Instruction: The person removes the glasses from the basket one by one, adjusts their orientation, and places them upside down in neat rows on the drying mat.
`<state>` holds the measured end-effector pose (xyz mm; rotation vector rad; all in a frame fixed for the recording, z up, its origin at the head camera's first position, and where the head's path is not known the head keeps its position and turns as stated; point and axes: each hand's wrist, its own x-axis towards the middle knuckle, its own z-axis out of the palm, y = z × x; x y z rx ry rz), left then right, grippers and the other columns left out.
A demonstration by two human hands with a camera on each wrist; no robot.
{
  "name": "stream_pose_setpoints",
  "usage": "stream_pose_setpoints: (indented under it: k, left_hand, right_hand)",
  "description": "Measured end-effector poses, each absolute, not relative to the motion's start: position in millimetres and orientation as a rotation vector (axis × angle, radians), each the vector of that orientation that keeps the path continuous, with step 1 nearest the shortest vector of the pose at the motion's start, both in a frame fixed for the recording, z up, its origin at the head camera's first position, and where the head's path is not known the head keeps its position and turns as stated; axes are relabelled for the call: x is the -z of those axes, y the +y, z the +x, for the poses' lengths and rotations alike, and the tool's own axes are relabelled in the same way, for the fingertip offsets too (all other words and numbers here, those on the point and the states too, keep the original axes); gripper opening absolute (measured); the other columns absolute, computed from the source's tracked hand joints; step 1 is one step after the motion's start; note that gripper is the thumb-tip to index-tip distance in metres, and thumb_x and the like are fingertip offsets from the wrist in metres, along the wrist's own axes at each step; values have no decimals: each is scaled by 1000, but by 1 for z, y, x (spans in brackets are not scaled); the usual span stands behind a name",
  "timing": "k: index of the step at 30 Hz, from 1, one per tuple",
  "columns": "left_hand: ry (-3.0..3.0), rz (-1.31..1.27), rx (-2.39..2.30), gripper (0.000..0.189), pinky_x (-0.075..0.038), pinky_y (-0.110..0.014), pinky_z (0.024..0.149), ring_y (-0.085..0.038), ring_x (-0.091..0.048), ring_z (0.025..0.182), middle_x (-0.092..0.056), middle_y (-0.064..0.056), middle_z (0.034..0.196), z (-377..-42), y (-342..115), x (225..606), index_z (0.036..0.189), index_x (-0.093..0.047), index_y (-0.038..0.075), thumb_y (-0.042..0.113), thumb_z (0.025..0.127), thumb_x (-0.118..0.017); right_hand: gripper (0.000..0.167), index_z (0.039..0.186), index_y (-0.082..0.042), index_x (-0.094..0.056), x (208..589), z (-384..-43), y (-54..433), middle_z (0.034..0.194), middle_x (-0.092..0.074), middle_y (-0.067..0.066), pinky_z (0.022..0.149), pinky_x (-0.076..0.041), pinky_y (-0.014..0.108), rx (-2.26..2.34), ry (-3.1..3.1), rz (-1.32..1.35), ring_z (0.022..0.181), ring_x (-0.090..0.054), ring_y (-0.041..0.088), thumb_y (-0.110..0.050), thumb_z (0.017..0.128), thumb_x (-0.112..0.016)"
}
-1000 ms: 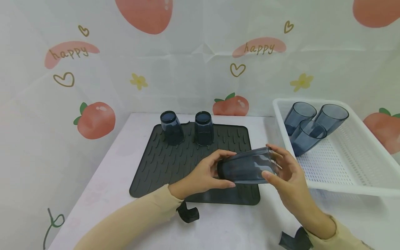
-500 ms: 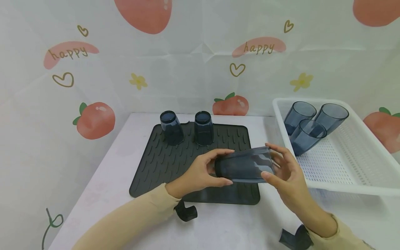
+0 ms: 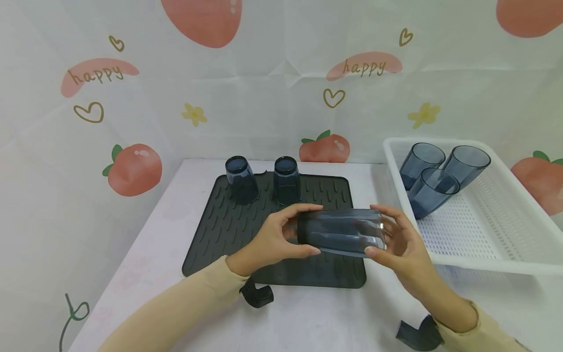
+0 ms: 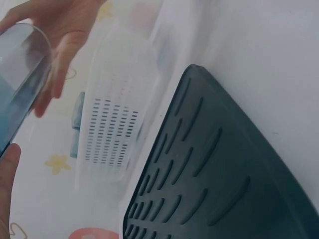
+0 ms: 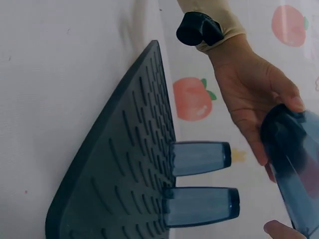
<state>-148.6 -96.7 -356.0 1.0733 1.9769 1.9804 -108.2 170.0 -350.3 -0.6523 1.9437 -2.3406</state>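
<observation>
A blue-tinted drinking glass lies sideways in the air above the front right of a dark ribbed drying mat. My left hand grips its thick base end, thumb below and fingers above. At the rim end, on the right, my right hand holds it between thumb and fingers. In the right wrist view the left hand is around the base of the glass. Two similar glasses stand upside down at the back of the mat.
To the right is a white perforated plastic basket. Three blue-tinted glasses lean in its left part, mouths up. A white wall covering with printed fruit rises behind the table. Black straps hang at both wrists.
The held glass has shifted slightly left and turned more level. My left hand has moved a little left with its base; the right hand has barely moved. Glasses on the mat and in the basket are unchanged.
</observation>
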Motion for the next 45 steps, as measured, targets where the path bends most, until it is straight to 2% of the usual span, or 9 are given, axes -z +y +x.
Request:
stream_pose_setpoints:
  k: [8, 14, 20, 24, 27, 30, 33, 38, 45]
  left_hand:
    - [1925, 1132, -2036, 69, -58, -43, 81, -21, -63, 103, -51, -24, 130, -150, -100, 350, 133, -48, -5, -16, 71, -76]
    - [1936, 1163, -2025, 70, -57, -42, 84, -20, -63, 106, -52, -24, 132, -151, -103, 348, 133, -48, -5, -15, 70, -77]
    - [1895, 1205, -2030, 69, -56, -37, 87, -22, -61, 108, -52, -26, 131, -152, -105, 348, 132, -49, -6, -15, 69, -76]
    - [1865, 1254, -2036, 68, -54, -34, 90, -24, -59, 110, -53, -28, 129, -151, -102, 346, 131, -48, -8, -16, 69, -75]
    - [1854, 1279, -2039, 68, -54, -34, 91, -24, -59, 113, -53, -30, 129, -151, -101, 344, 131, -47, -9, -16, 69, -74]
    - [1860, 1294, -2045, 69, -53, -34, 92, -23, -59, 114, -53, -31, 128, -151, -101, 342, 132, -46, -10, -17, 69, -74]
    - [1889, 1298, -2051, 69, -53, -32, 93, -22, -60, 114, -53, -30, 127, -152, -102, 342, 133, -46, -10, -16, 70, -74]
    - [1941, 1284, -2063, 68, -52, -30, 93, -19, -60, 113, -54, -30, 127, -153, -104, 340, 134, -46, -10, -12, 72, -75]
    - [2000, 1266, -2039, 69, -50, -30, 97, -19, -59, 116, -54, -27, 129, -154, -106, 340, 135, -46, -8, -13, 73, -74]
  right_hand:
    - [70, 142, -12, -39, 355, -111, 175, 128, -55, 2, 82, -57, 28, 2180, 1999, -643, 109, -59, 14, 14, 81, -64]
    - [70, 140, -16, -40, 358, -114, 177, 125, -57, -4, 80, -56, 27, 1938, 2153, -635, 109, -60, 11, 8, 81, -69]
    - [70, 139, -8, -38, 359, -115, 174, 129, -53, 8, 85, -52, 22, 1705, 2252, -659, 109, -58, 7, -4, 80, -76]
    - [70, 136, -7, -39, 361, -116, 173, 130, -52, 17, 88, -51, 22, 1573, 2297, -670, 112, -59, 19, -13, 80, -79]
    - [71, 135, -4, -39, 362, -116, 174, 129, -51, 19, 91, -53, 31, 1501, 2313, -660, 114, -57, 31, -17, 79, -81]
    - [72, 134, 0, -39, 362, -118, 176, 129, -51, 20, 92, -52, 45, 1432, 2325, -637, 114, -56, 35, -20, 79, -81]
    - [66, 131, 2, -43, 362, -119, 178, 126, -55, 19, 91, -53, 48, 1370, 2326, -604, 111, -59, 32, -22, 81, -79]
    - [46, 123, 1, -51, 364, -119, 179, 116, -61, 13, 83, -56, 39, 1321, 2321, -591, 104, -62, 26, -22, 88, -71]
    - [37, 120, -2, -55, 372, -120, 183, 112, -64, 10, 81, -53, 35, 1271, 2310, -609, 100, -63, 21, -24, 92, -67]
